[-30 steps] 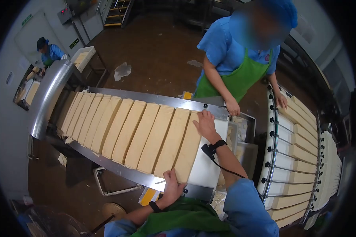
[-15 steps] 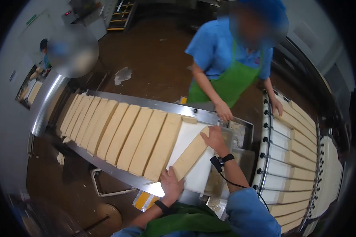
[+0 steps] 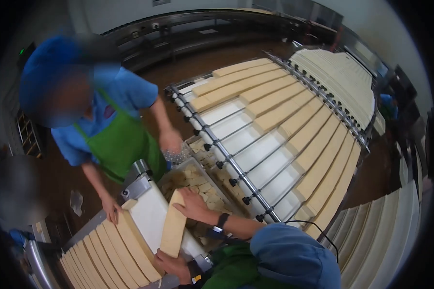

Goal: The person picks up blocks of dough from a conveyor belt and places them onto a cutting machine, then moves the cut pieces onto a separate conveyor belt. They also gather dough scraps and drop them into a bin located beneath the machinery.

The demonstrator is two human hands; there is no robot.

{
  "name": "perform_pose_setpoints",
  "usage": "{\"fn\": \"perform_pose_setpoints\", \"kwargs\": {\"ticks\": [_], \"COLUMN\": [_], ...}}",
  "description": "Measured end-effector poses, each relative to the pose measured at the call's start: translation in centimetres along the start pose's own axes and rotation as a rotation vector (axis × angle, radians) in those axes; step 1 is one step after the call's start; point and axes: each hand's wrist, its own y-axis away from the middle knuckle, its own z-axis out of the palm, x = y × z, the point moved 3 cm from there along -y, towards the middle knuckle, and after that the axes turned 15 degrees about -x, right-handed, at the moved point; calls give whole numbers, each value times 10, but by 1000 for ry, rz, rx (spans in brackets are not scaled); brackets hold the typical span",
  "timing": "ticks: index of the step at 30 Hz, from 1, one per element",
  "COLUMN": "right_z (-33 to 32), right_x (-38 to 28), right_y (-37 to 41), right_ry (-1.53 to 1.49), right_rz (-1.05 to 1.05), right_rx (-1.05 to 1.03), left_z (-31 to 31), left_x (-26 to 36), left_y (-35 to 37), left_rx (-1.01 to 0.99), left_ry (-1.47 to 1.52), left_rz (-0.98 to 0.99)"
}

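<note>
A long pale dough strip (image 3: 173, 229) is held between my hands at the end of the narrow white belt (image 3: 152, 212). My right hand (image 3: 192, 206) is closed around its far end, thumb on top. At the near end, my left hand (image 3: 173, 266) grips the strip low down, with some fingers hidden. More dough strips (image 3: 130, 236) lie side by side on the belt to the left. Just right of the held strip stands a bin (image 3: 219, 190) with cut dough pieces (image 3: 195, 178) inside.
A wide conveyor (image 3: 248, 139) with metal dividers carries dough strips (image 3: 323, 144) in separate lanes on the right. Across the narrow belt stands a co-worker in a green apron (image 3: 123, 149), one hand (image 3: 112, 209) touching a dough strip, the other (image 3: 171, 140) over the bin area.
My view has swung right, towards the wide conveyor. My hands have carried the dough strip to the belt's end. The co-worker's hand has left the wide conveyor; the other now touches the dough strips.
</note>
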Motion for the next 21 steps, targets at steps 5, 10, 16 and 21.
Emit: {"fn": "perform_pose_setpoints", "kwargs": {"ticks": [5, 10, 16, 21], "right_z": [-124, -232, -263, -279], "right_x": [59, 159, 282, 248], "right_y": [40, 56, 59, 65], "right_ry": [25, 54, 216, 599], "right_rz": [26, 215, 683, 906], "right_rx": [488, 755, 271, 287], "left_z": [29, 47, 75, 137], "left_x": [103, 246, 346, 361], "left_y": [-23, -39, -51, -73], "left_rx": [24, -180, -567, -644], "left_ry": [126, -77, -243, -15], "left_rz": [380, 676, 779, 828]}}
